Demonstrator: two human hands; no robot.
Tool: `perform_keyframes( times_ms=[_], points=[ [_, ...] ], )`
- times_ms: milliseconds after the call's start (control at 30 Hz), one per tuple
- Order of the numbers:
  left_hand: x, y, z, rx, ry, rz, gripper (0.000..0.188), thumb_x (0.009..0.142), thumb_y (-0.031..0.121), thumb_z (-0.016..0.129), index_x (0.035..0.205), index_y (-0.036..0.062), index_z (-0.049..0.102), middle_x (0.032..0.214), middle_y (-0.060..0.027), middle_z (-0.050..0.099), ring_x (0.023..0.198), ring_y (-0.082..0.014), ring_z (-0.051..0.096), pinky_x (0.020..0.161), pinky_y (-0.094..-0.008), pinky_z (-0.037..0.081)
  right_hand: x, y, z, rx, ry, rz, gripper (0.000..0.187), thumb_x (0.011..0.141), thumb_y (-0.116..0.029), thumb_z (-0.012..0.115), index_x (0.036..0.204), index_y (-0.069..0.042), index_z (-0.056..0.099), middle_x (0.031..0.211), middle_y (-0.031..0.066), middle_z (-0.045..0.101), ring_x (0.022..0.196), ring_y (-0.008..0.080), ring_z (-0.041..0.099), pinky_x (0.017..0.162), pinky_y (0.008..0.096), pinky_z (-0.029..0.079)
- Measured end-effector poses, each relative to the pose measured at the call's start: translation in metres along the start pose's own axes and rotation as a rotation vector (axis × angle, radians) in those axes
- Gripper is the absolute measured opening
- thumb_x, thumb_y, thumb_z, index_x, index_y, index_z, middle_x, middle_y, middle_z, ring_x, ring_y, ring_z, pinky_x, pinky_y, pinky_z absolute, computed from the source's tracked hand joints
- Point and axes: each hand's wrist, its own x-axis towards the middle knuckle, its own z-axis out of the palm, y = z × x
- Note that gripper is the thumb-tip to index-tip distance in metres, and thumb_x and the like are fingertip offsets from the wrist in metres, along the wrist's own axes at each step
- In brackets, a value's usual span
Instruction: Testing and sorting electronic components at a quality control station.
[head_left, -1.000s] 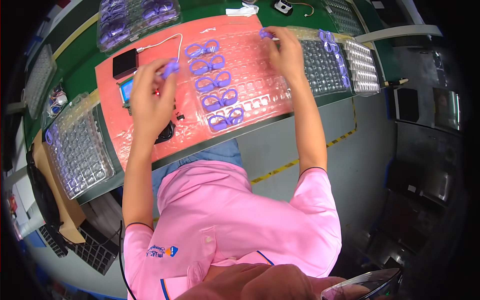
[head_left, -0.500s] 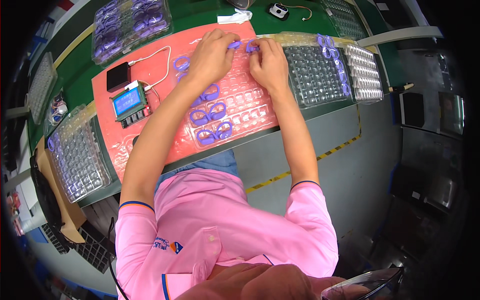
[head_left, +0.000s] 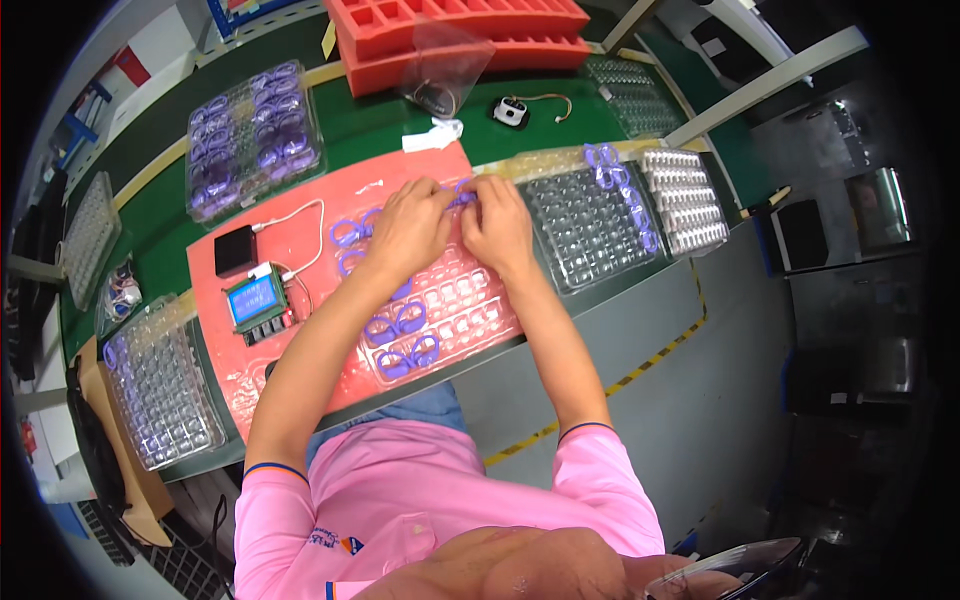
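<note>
Both of my hands meet over the far part of a clear plastic tray (head_left: 470, 312) lying on a pink-red mat. Between my fingertips is a purple ear-hook earphone (head_left: 462, 194); whether it is one piece or two touching I cannot make out. My left hand (head_left: 412, 228) pinches it from the left, its fingers curled. From the other side my right hand (head_left: 498, 225) closes on it with thumb and fingers. Pairs of purple earphones (head_left: 408, 354) sit in the tray's left column, and my left forearm hides some of them.
Left on the mat (head_left: 240, 395) are a black box (head_left: 235, 250) and a small circuit board with blue screen (head_left: 255, 302), joined by white cables. Trays with purple earphones stand at far left (head_left: 255, 140), near left (head_left: 165, 385) and right (head_left: 590, 225). Red foam organizers (head_left: 460, 45) stand behind.
My hands have come closer together; before, each held a purple earphone with a gap between them. The view has tilted, bringing the red foam organizers into sight.
</note>
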Motion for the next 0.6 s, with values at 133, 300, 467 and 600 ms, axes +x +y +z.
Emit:
perform_keyframes(
  times_ms=[133, 300, 467, 600],
  points=[
    [-0.009, 0.012, -0.023, -0.061, 0.087, 0.082, 0.028, 0.090, -0.001, 0.072, 0.117, 0.0004, 0.076, 0.112, -0.0176, 0.071, 0.110, -0.0400, 0.069, 0.096, -0.0488, 0.057, 0.002, 0.002, -0.001, 0.002, 0.009, 0.022, 0.022, 0.086, -0.007, 0.067, 0.107, -0.003, 0.071, 0.107, 0.0145, 0.072, 0.104, 0.0370, 0.069, 0.093, 0.0466, 0.058],
    [-0.038, 0.030, -0.072, -0.145, 0.208, 0.080, 0.024, 0.088, -0.009, 0.068, 0.110, -0.0016, 0.074, 0.107, -0.0176, 0.070, 0.100, -0.0394, 0.072, 0.086, -0.0456, 0.058, 0.005, -0.004, -0.004, 0.006, 0.026, 0.031, 0.021, 0.088, -0.005, 0.066, 0.108, -0.005, 0.072, 0.106, 0.0143, 0.072, 0.100, 0.0374, 0.070, 0.090, 0.0468, 0.057],
    [-0.067, 0.036, -0.098, -0.128, 0.356, 0.115, 0.022, 0.087, -0.012, 0.066, 0.106, -0.0024, 0.072, 0.103, -0.0175, 0.070, 0.094, -0.0369, 0.073, 0.082, -0.0434, 0.058, 0.003, 0.000, 0.001, -0.007, 0.047, 0.001, 0.020, 0.090, -0.007, 0.067, 0.108, -0.005, 0.073, 0.108, 0.0143, 0.073, 0.102, 0.0369, 0.071, 0.091, 0.0456, 0.058],
    [-0.100, 0.037, -0.113, -0.140, 0.376, 0.037, 0.021, 0.087, -0.013, 0.066, 0.104, -0.0022, 0.071, 0.103, -0.0177, 0.070, 0.095, -0.0335, 0.073, 0.084, -0.0427, 0.058, -0.001, 0.000, 0.002, -0.014, 0.043, 0.014, 0.019, 0.091, -0.008, 0.067, 0.109, -0.006, 0.073, 0.110, 0.0147, 0.074, 0.105, 0.0363, 0.071, 0.093, 0.0448, 0.058]
  ],
)
